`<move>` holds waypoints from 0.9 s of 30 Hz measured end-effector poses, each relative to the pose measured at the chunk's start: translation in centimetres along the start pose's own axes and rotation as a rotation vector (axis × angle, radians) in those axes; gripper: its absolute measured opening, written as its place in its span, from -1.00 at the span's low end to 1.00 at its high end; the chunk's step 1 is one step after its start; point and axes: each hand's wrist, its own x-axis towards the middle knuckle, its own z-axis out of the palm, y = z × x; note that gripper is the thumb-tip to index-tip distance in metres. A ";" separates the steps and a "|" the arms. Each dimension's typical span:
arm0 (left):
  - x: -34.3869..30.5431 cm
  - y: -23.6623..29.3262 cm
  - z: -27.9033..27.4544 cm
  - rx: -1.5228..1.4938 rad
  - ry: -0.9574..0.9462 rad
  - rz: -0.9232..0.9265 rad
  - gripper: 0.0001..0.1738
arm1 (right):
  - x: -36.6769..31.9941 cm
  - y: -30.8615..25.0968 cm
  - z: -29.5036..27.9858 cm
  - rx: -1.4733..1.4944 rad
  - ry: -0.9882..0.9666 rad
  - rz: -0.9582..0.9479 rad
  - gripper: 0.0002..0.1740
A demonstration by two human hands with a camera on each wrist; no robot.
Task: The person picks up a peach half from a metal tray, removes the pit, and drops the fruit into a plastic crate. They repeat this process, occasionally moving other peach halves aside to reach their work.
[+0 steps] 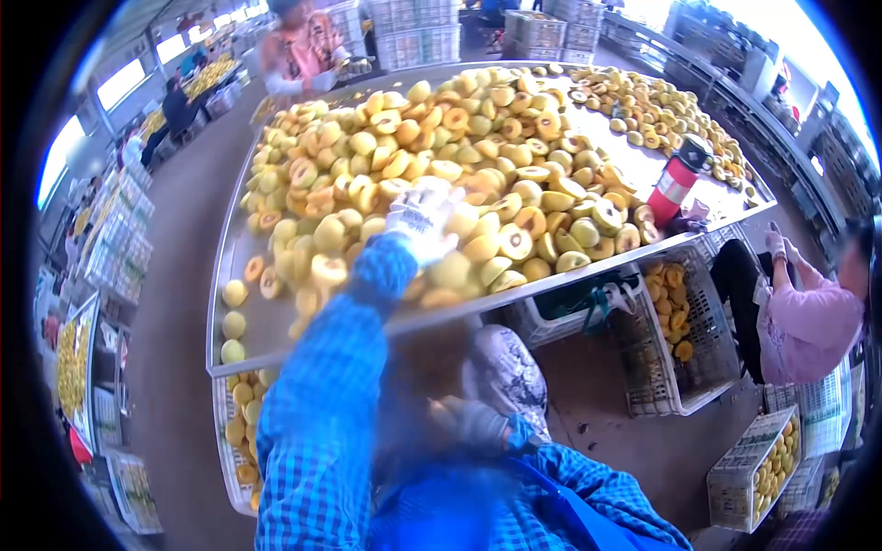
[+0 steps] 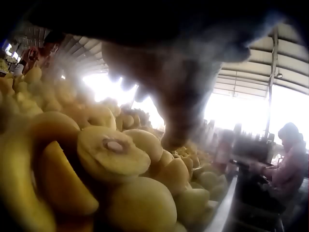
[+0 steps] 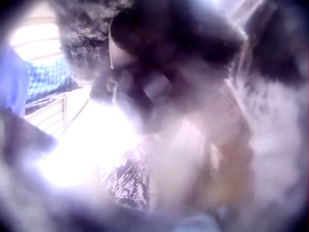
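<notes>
A heap of halved yellow peaches (image 1: 404, 147) covers a metal-topped table (image 1: 241, 317). My left hand (image 1: 424, 220), in a white glove, reaches over the near middle of the heap. In the left wrist view that hand (image 2: 169, 87) is blurred, its fingers pointing down above the fruit with none gripped. A peach half (image 2: 113, 151) near it shows its cut face and the pit hollow. My right hand (image 1: 470, 422), in a greyish glove, is low by my lap, below the table edge. It is blurred in both views, and I cannot tell whether it holds something.
A red bottle (image 1: 675, 184) stands at the table's right edge. Crates of peaches (image 1: 680, 321) sit beneath and right of it, near a seated person in pink (image 1: 808, 321). Another crate (image 1: 225, 404) is below the left corner. Another person (image 1: 299, 50) works across the table.
</notes>
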 end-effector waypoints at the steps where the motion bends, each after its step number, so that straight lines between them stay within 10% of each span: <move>1: 1.7 0.6 0.4 0.050 -0.068 0.027 -0.17 | -0.1 0.3 -0.9 -0.049 -0.001 0.020 -0.59; 5: 5.2 1.7 2.5 0.175 -0.344 0.031 -0.18 | -0.7 4.0 -2.1 -0.600 0.167 -0.170 -0.68; 8: 5.0 0.8 2.4 -0.154 -0.101 -0.055 -0.29 | -1.9 5.6 -3.6 -1.084 0.425 -0.454 -0.64; 12: -1.0 2.9 -0.4 -1.368 0.541 -0.265 -0.54 | -1.0 6.4 -6.2 -0.820 0.260 -0.569 -0.59; 15: -8.0 1.3 0.5 -2.153 0.290 -0.477 -0.64 | -0.1 -2.5 -8.5 -0.098 0.242 -0.005 -0.76; 17: -11.7 2.9 0.6 -2.231 0.382 -0.640 -0.48 | 1.6 -1.6 -7.7 -0.418 0.494 -0.513 -0.82; 22: -17.1 6.0 0.9 -2.155 0.540 -1.030 -0.27 | 4.5 -2.0 -5.0 -0.468 0.309 -0.437 -0.74; 27: -19.6 6.5 1.5 -1.941 0.700 -0.933 -0.43 | 6.2 -4.3 -2.9 -0.478 0.107 -0.470 -0.72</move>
